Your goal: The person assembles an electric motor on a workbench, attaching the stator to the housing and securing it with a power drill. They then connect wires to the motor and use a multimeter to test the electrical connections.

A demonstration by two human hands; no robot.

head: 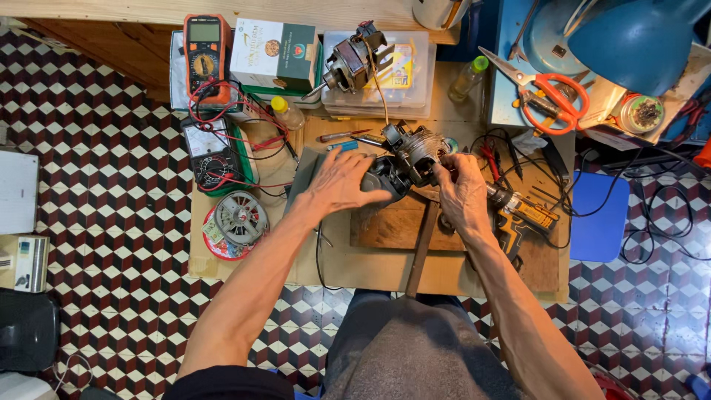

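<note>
The left hand (342, 181) lies palm-down on the dark housing of a small electric motor (404, 159), its fingers (368, 197) spread and draped over the casing's near side. The right hand (461, 189) comes in from the other side, its fingers (443, 169) pressed together and pinching at the motor's metal end, just where the windings show; what exactly they pinch is too small to tell. The motor sits between the two hands, resting on a wooden block (392, 226) that lies on the cardboard-covered tabletop (355, 270).

Just behind the left fingers lie a red-handled screwdriver (344, 135) and a second motor (354, 61) set on a clear plastic box (404, 96). Farther to the left of the left fingers stand an orange multimeter (206, 55) and an analogue meter (211, 152), with red leads trailing between them, and nearer the person a round metal part (241, 217). Just beside the right fingers, on the outer side, lies a yellow and black cordless drill (522, 211). Well behind the right fingers rest orange-handled scissors (552, 100), near a blue lamp shade (637, 41). A wooden handle (421, 252) runs from under the right hand towards the person.
</note>
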